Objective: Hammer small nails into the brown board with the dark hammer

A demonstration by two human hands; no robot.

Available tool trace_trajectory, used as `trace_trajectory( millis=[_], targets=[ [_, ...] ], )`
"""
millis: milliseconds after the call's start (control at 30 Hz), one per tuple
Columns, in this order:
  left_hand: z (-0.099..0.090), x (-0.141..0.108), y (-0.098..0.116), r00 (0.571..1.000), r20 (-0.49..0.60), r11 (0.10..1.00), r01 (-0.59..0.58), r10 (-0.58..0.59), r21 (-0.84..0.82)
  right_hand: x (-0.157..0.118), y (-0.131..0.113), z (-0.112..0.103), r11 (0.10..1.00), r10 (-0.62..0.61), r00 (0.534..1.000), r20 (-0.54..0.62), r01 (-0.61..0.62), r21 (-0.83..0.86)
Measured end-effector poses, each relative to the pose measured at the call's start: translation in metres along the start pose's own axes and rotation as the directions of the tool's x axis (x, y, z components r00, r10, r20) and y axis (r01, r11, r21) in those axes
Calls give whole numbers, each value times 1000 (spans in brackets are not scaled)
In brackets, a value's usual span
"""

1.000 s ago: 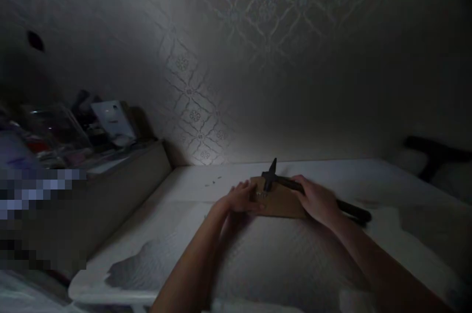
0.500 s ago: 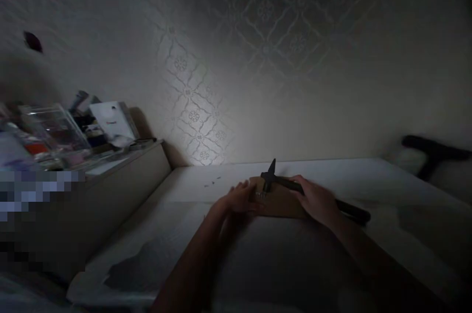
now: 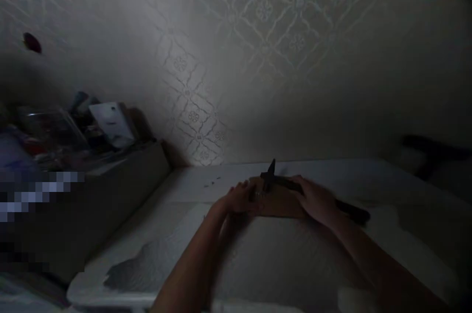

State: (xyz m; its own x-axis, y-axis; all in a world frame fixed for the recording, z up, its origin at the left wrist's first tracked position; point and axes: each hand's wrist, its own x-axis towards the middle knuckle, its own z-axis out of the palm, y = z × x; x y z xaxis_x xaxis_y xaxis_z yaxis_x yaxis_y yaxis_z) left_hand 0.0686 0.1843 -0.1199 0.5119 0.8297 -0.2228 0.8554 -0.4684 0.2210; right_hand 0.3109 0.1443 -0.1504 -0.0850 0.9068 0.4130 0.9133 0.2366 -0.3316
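A hammer [image 3: 285,183] with a dark, pointed head is in my right hand [image 3: 319,200], its fingers wrapped round the handle. The handle's thick end sticks out to the right behind that hand. The hammer's head rests on or just above a flat brown board [image 3: 282,207], seemingly wood; I cannot tell whether they touch. My left hand [image 3: 239,197] grips the board's left end, fingers bent along the far side and thumb towards the near side. Beside its fingertips, several small shiny bits [image 3: 260,194], perhaps nails, show on the board below the hammer head.
The board lies on a white table [image 3: 195,182] against a patterned wall. Several small dark bits [image 3: 213,182] lie to its left. A cabinet [image 3: 121,175] with a white box [image 3: 112,123] and clutter stands at left. A dark T-shaped object [image 3: 431,150] is at right.
The light has shifted, dimming the right side and the cabinet while the upper wall looks brighter. Both hands, the hammer and the board stay practically in place.
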Motion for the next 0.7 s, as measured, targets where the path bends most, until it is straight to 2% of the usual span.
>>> trace_trajectory(
  millis=[267,467,700],
  targets=[
    [-2,-2,2,999,-1,999,34,-34,-26,-1,0,2,1000,0,1000,-6,0,-29],
    [1,0,0,1000,-19,1000,3,-3,-14,-1,-1,0,999,-25,999,-32,24,-28],
    [0,0,0,1000,2,1000,18,-18,-15,-1,-2,-3,998,-48,993,-108,43,-50]
  ],
)
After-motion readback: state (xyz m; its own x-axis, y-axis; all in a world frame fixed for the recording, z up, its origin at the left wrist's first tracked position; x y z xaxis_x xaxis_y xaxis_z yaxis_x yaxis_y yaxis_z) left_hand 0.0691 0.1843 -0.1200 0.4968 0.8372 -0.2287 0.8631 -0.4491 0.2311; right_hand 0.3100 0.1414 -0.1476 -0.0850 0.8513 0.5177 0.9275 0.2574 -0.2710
